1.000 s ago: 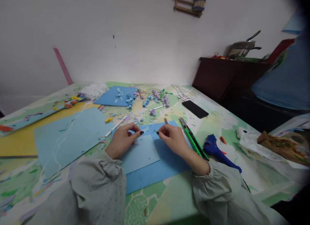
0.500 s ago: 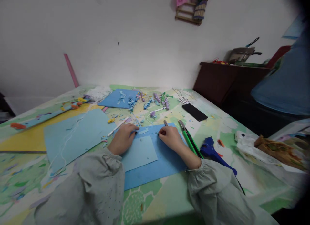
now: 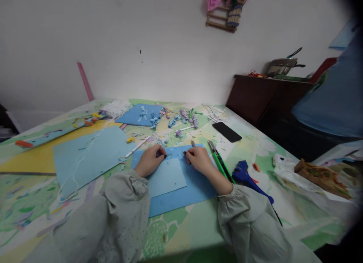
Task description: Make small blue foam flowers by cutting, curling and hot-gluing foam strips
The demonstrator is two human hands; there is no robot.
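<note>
My left hand [image 3: 151, 159] is closed at the left edge of the light blue sheet [image 3: 167, 178], its fingertips pinched together; anything between them is too small to make out. Across from it, my right hand [image 3: 198, 160] is closed in a pinch over the darker blue sheet [image 3: 195, 180], and what it holds is also too small to tell. The light sheet lies on top of the darker one. Tiny blue scraps rest between the two hands. Just right of my right hand is a green cutter [image 3: 221, 164].
A blue glue gun [image 3: 244, 174], a black phone [image 3: 227, 132] and wrapped food [image 3: 320, 176] lie to the right. Foam pieces [image 3: 174, 120] and a blue board [image 3: 137, 115] are behind the hands. Large light blue [image 3: 90, 153] and yellow [image 3: 34, 157] sheets lie left.
The fingers of my left hand have curled in from a flatter pose, and a blue strip near them no longer shows. My right hand stays nearly in place. The view has shifted slightly.
</note>
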